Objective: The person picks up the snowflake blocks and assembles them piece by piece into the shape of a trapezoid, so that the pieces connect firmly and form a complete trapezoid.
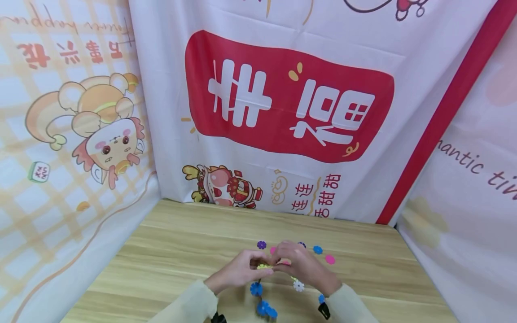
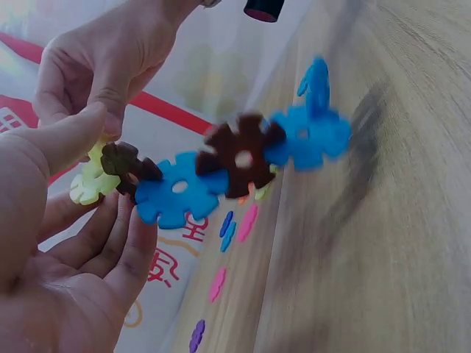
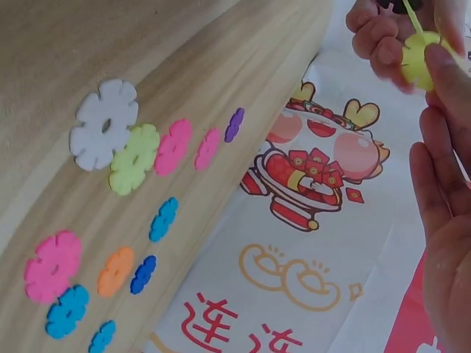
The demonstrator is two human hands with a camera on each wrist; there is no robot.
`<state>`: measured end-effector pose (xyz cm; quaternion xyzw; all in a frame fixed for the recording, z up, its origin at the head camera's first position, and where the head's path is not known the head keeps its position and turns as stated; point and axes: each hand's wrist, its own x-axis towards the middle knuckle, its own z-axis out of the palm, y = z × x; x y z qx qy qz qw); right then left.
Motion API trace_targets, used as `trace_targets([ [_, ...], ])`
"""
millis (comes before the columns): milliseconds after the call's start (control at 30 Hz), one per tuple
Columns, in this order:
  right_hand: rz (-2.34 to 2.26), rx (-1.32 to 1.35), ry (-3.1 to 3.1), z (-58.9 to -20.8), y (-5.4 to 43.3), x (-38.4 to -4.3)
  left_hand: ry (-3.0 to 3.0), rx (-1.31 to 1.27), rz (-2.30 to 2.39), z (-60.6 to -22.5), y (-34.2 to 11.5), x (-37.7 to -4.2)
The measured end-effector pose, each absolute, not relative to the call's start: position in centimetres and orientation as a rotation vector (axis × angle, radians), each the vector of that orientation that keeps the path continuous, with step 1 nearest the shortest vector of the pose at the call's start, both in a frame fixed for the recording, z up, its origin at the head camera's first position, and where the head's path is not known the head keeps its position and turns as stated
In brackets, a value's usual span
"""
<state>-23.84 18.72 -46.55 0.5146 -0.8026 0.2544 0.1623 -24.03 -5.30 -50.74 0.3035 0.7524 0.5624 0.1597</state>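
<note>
Pinching the yellow end (image 2: pixel 99 180) of a slotted snowflake-disc chain (image 2: pixel 224 143): left hand (image 1: pixel 242 269) and right hand (image 1: pixel 300 264) both on it, over wood-grain tabletop (image 1: pixel 161 264). Probably light, stiff, smooth plastic; slot joints look easily twisted apart, so best held by disc rims beside a joint. Head view: long axis runs from hands toward 6 o'clock, ending in blue discs (image 1: pixel 263 307). White disc (image 1: pixel 298 286) lies at 4 o'clock, pink disc (image 1: pixel 330 259) at 3.

The discs (image 2: pixel 163 194) look smooth plastic, the tabletop (image 1: pixel 169 260) matt wood.

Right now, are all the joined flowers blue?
No, a brown flower sits joined between two blue ones.
</note>
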Motion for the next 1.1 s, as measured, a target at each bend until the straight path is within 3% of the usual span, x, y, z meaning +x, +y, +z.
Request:
trace_targets([
  [333, 0.734, 1.222, -2.693, -46.8, 17.8, -27.2, 2.205, 0.742, 1.677, -50.9, -7.0, -23.6],
  [767, 0.752, 0.892, -2.989, -50.8, 14.7, -33.6, 2.183, 0.772, 1.744, -51.3, -7.4, -23.8],
  [1100, 0.761, 0.834, -3.046, -52.8, 14.0, -34.8, 2.211, 0.736, 1.729, -51.3, -7.7, -23.4],
])
